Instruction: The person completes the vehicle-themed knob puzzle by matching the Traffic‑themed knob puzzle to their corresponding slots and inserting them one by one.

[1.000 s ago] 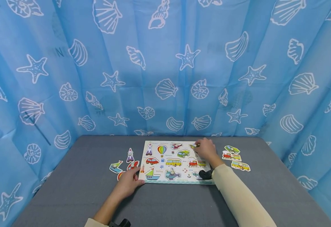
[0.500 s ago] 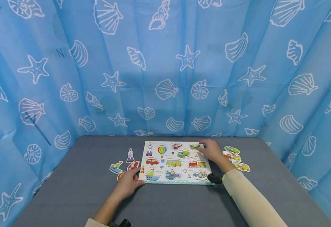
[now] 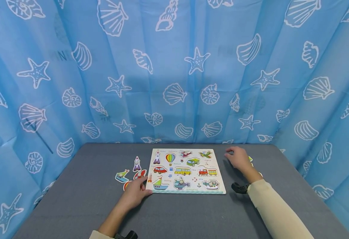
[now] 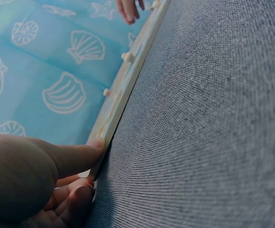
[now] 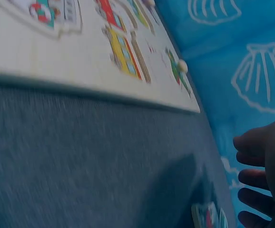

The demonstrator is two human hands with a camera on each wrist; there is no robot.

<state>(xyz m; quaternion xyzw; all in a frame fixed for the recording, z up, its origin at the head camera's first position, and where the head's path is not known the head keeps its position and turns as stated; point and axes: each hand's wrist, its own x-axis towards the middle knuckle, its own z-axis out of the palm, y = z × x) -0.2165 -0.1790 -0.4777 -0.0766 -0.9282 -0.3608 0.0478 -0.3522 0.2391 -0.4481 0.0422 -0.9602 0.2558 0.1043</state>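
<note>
A white wooden knob puzzle board [image 3: 189,191] with vehicle pictures lies on the grey table. My left hand [image 3: 136,192] pinches its near left corner; in the left wrist view the thumb is on top and the fingers [image 4: 73,202] are at the underside. My right hand [image 3: 239,159] hovers right of the board, fingers loosely bent, holding nothing. A green airplane piece [image 3: 205,154] with a knob sits in the board's far right slot. A ship piece [image 3: 211,185], a submarine piece [image 3: 181,183] and a helicopter piece [image 3: 185,153] also sit in the board.
Left of the board lie a rocket piece [image 3: 137,163], a sailboat piece [image 3: 122,176], a red car piece [image 3: 140,174] and a partly covered piece [image 3: 127,185]. My right hand and forearm mostly hide loose pieces on the right, including a green one [image 3: 250,159]. A blue curtain [image 3: 174,116] stands behind the table.
My right hand has let go of the airplane piece in its slot and moved right, off the board, over the loose pieces there. My left hand stays on the corner.
</note>
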